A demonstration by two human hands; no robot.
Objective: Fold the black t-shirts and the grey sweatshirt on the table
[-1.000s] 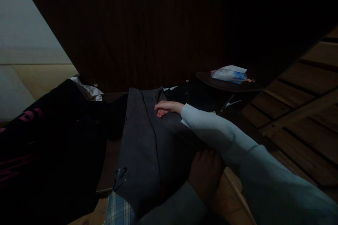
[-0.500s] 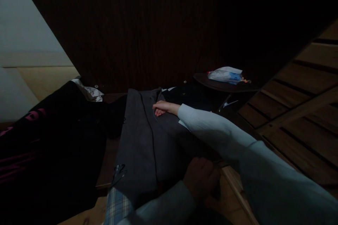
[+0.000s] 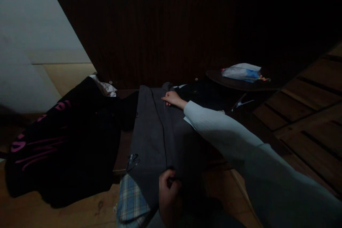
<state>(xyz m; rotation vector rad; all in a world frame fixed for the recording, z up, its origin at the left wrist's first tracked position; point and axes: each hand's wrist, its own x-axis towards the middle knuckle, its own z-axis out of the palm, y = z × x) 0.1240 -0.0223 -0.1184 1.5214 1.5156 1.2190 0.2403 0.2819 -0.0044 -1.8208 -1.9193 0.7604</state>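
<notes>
A dark grey garment lies spread lengthwise over a low dark bench, with a long dark fold line down it and a small black-and-white mark near its left edge. At its far end, my right hand pinches the cloth between closed fingers. Closer to me, my left hand is curled on the garment's near part, its fingers closed around an edge of the cloth in shadow. Blue plaid cloth shows beneath the near left corner of the garment.
A black garment with pink lettering hangs over the bench to the left. On the right, a plastic packet rests on a rounded dark shelf. A tall dark wood panel stands behind, with wooden slats at the right.
My left hand has moved left and onto the near part of the grey garment, closing on it. My right hand has shifted slightly toward the far end. The view has turned a little left.
</notes>
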